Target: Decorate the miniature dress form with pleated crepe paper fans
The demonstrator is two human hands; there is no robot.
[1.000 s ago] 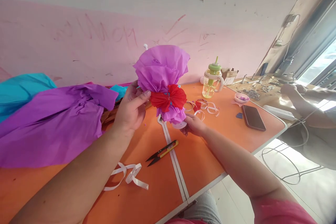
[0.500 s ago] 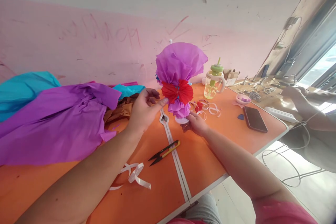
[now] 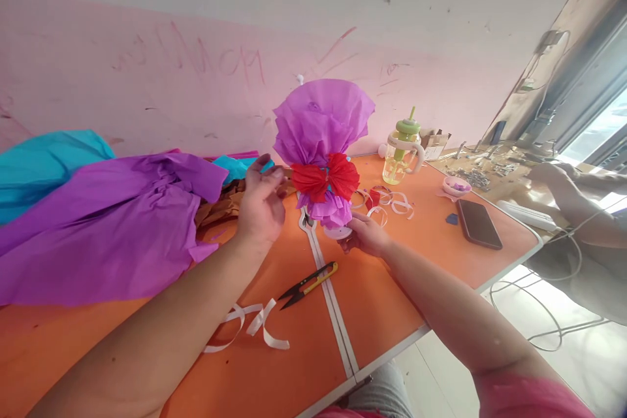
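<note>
A purple paper bouquet (image 3: 323, 117) with a red paper bow (image 3: 326, 177) round its middle is held up over the table. My right hand (image 3: 362, 235) grips it low down, at the pale round base (image 3: 337, 232). Just left of the bow is my left hand (image 3: 264, 202), fingers apart and holding nothing. Below lie yellow-and-black thread snips (image 3: 309, 284), across the table's seam. Curled white ribbon (image 3: 264, 326) rests nearer to me, left of the snips.
Purple paper (image 3: 122, 228), blue paper (image 3: 49, 170) and brown paper (image 3: 220, 206) cover the left side. To the right are a lidded drink cup (image 3: 401, 153), a phone (image 3: 479, 223), a small pink bowl (image 3: 456, 186) and ribbon scraps (image 3: 386, 201). Another person's arm (image 3: 563, 196) reaches over the adjoining table.
My left hand has drawn back left from the bow and opened. The bouquet has tilted left in my right hand. The white ribbon near me has shifted slightly.
</note>
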